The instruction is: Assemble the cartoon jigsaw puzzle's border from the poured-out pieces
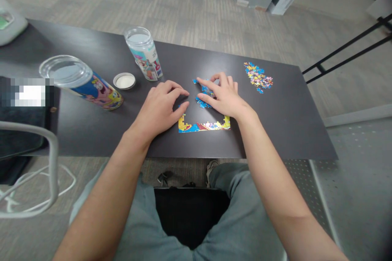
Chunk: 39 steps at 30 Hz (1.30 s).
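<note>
A partly joined jigsaw puzzle border [203, 127] lies near the table's front edge, with yellow sides and a colourful bottom strip. My left hand [163, 104] rests at its left side, thumb and fingers apart and nothing visible between them. Over the loose blue puzzle pieces [203, 103] my right hand [225, 96] is spread open, its thumb close to them. Its index fingertip is beside a single small blue piece [194, 81]; whether they touch I cannot tell. The hand hides part of the puzzle and some pieces.
A pile of mixed puzzle pieces [259, 77] lies to the right. On the left stand two clear-topped printed canisters, a larger one [101, 89] and a smaller one [147, 57], with a round lid [124, 80] between them. The dark table [284, 130] ends at the right.
</note>
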{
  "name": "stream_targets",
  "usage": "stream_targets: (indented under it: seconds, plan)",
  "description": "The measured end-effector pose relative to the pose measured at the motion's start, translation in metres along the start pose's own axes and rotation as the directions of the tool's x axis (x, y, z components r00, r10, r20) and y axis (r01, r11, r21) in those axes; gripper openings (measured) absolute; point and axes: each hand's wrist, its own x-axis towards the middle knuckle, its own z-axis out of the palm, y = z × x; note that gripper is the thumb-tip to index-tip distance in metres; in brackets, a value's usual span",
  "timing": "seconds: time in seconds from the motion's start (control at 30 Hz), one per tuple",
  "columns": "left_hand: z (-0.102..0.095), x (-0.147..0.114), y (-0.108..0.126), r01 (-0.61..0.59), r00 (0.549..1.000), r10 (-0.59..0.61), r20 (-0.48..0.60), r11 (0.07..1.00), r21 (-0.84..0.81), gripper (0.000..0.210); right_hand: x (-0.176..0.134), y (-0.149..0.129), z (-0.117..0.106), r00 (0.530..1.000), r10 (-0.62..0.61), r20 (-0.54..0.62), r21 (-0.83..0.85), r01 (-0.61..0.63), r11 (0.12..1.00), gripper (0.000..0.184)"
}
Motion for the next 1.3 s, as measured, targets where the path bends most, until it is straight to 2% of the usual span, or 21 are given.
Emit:
stream_targets:
  seconds: [0.1,0.27,0.37,0.5,0.67,0.83,1.03,1.3]
  plan:
    - [0.000,0.000,0.000,0.008,1.000,-0.008,0.005,1.000,0.000,0.040,-0.001,0.001,-0.007,1.000,0.007,-0.011,0.018,-0.007,1.000,0.060]
    - [-0.001,-0.002,0.002,0.005,1.000,-0.005,0.009,1.000,-0.030,0.048,-0.006,0.020,-0.022,0.998,0.056,-0.041,0.063,-0.053,0.997,0.036]
    - [0.000,-0.004,0.006,-0.055,0.995,0.060,0.077,0.997,-0.060,0.052,-0.015,0.028,-0.030,0.997,0.063,-0.054,0.106,-0.057,0.993,0.036]
    - [0.001,-0.005,0.010,-0.123,0.980,0.131,0.151,0.990,-0.064,0.051,-0.028,0.020,-0.037,1.000,0.001,-0.029,0.117,0.002,0.993,0.034]
    - [0.000,-0.004,0.008,-0.061,0.995,0.063,0.084,0.998,-0.031,0.051,-0.033,0.005,-0.038,0.999,-0.025,0.047,0.088,0.020,0.996,0.035]
    - [-0.003,-0.003,0.005,-0.014,0.999,0.015,0.050,0.999,-0.031,0.051,-0.032,0.008,-0.036,0.998,-0.020,0.060,0.090,0.014,0.996,0.022]
    - [-0.002,-0.003,0.004,-0.003,0.998,0.004,0.064,1.000,-0.018,0.050,-0.035,0.031,-0.040,0.999,0.029,-0.031,0.112,-0.026,0.993,0.018]
    - [0.002,-0.004,0.003,-0.105,0.986,0.110,0.126,0.994,-0.043,0.055,-0.038,0.056,-0.054,0.976,0.134,-0.171,0.133,-0.111,0.985,0.019]
